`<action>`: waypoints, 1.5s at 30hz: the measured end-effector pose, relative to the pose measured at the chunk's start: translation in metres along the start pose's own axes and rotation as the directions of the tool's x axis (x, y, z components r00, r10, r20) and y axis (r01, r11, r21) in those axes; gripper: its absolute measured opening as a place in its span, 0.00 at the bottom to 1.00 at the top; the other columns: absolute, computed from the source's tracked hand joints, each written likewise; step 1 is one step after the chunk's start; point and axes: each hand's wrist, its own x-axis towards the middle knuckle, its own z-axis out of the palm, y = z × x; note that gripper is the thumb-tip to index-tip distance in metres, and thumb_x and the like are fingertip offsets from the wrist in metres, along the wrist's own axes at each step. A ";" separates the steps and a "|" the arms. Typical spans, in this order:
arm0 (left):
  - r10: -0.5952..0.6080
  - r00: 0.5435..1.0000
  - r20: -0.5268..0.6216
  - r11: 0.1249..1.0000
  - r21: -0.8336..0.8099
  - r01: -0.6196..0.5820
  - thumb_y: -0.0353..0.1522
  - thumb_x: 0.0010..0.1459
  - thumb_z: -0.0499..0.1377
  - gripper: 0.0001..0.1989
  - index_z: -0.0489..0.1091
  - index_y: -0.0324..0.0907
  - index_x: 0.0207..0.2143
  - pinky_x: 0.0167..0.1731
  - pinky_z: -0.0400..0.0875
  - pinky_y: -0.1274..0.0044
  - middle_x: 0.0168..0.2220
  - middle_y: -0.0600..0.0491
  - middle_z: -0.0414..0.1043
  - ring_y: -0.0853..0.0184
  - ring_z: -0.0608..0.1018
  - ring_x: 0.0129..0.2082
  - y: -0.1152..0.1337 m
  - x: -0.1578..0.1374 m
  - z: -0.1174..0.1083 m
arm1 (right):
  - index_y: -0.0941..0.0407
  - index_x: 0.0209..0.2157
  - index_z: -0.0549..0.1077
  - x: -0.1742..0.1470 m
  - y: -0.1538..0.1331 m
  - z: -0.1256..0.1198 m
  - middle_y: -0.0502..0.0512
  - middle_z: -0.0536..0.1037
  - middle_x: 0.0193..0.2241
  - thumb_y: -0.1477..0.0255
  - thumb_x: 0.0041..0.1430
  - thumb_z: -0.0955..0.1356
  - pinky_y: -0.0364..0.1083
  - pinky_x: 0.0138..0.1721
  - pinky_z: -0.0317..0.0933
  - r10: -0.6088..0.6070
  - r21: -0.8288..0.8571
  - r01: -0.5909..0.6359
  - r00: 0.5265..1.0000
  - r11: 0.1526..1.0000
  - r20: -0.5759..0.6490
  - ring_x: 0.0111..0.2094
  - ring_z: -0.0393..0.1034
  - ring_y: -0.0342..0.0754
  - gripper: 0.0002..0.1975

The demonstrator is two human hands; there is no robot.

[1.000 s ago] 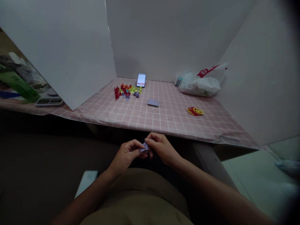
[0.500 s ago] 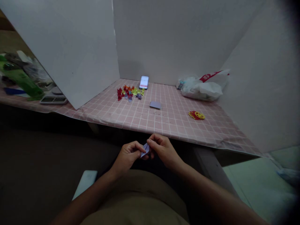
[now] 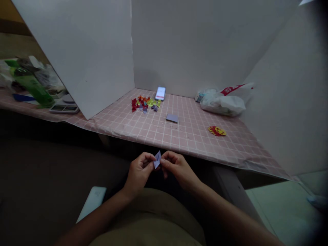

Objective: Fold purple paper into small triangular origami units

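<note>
A small folded piece of lilac paper (image 3: 157,160), diamond-shaped with a crease down its middle, is held between my two hands in front of the table's near edge. My left hand (image 3: 139,171) pinches its left side with thumb and forefinger. On the opposite side, the fingertips of my right hand (image 3: 179,168) are closed on the paper's right edge. Beyond them on the table lies a stack of lilac paper squares (image 3: 172,118). Farther back sits a cluster of small folded paper figures (image 3: 143,103) in red, orange, yellow and lilac.
A phone (image 3: 160,93) leans near the back panel. At right are a white plastic bag (image 3: 222,104) and red and yellow cut-out pieces (image 3: 217,131). A scale (image 3: 64,108) and green bottle (image 3: 33,87) stand left of the white panel. A pale slab-like object (image 3: 92,203) lies by my left forearm.
The lilac paper has turned more upright between my fingers, with a point now showing at its top. My right hand has shifted slightly down. The view has tilted a little.
</note>
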 end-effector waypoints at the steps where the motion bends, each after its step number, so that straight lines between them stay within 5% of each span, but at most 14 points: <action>1: 0.023 1.000 -0.001 1.000 0.020 -0.023 0.32 0.54 0.62 0.04 0.70 0.41 0.32 0.33 0.71 0.78 0.29 0.56 0.74 0.69 0.78 0.30 -0.001 -0.001 0.000 | 0.57 0.29 0.68 0.000 0.001 0.001 0.48 0.74 0.23 0.62 0.56 0.71 0.40 0.22 0.59 0.009 0.000 -0.009 1.000 1.000 0.003 0.18 0.64 0.38 0.13; 10: 0.101 0.992 0.069 0.972 0.206 -0.113 0.33 0.62 0.57 0.03 0.67 0.43 0.38 0.33 0.69 0.78 0.31 0.55 0.75 0.67 0.78 0.31 -0.002 -0.005 -0.003 | 0.56 0.26 0.67 0.000 0.005 0.004 0.46 0.70 0.20 0.67 0.56 0.68 0.41 0.20 0.56 -0.045 -0.190 0.020 0.990 0.982 -0.130 0.18 0.63 0.40 0.09; 18: 0.017 0.999 0.037 0.989 0.145 -0.022 0.36 0.60 0.59 0.09 0.66 0.41 0.40 0.32 0.71 0.77 0.32 0.54 0.76 0.67 0.79 0.32 0.000 -0.006 0.001 | 0.56 0.26 0.68 -0.002 0.011 0.006 0.47 0.69 0.20 0.70 0.58 0.67 0.41 0.22 0.54 -0.234 -0.416 0.153 0.961 0.896 -0.150 0.21 0.61 0.41 0.08; 29: -0.045 0.992 0.115 0.999 0.017 0.043 0.35 0.60 0.60 0.09 0.65 0.42 0.41 0.32 0.74 0.77 0.32 0.55 0.75 0.69 0.79 0.29 -0.001 -0.005 0.002 | 0.56 0.31 0.68 0.002 0.012 0.000 0.46 0.71 0.21 0.64 0.58 0.69 0.40 0.19 0.56 -0.081 -0.153 0.064 0.991 0.986 -0.108 0.18 0.62 0.40 0.11; 38: -0.059 0.987 0.150 0.996 -0.060 0.069 0.33 0.58 0.63 0.16 0.62 0.42 0.45 0.31 0.72 0.78 0.30 0.58 0.72 0.71 0.77 0.28 -0.008 -0.003 0.004 | 0.57 0.26 0.68 -0.003 0.011 0.004 0.47 0.71 0.19 0.65 0.57 0.70 0.39 0.18 0.54 -0.108 -0.191 0.077 0.982 0.979 -0.156 0.17 0.62 0.39 0.12; 45: -0.058 0.985 0.163 0.981 -0.174 0.087 0.33 0.55 0.65 0.16 0.63 0.42 0.42 0.28 0.70 0.79 0.27 0.59 0.72 0.73 0.76 0.24 -0.005 -0.001 0.003 | 0.57 0.24 0.66 -0.001 0.012 0.005 0.45 0.69 0.16 0.64 0.56 0.71 0.39 0.16 0.55 0.016 0.103 -0.002 0.991 0.995 -0.131 0.14 0.61 0.38 0.14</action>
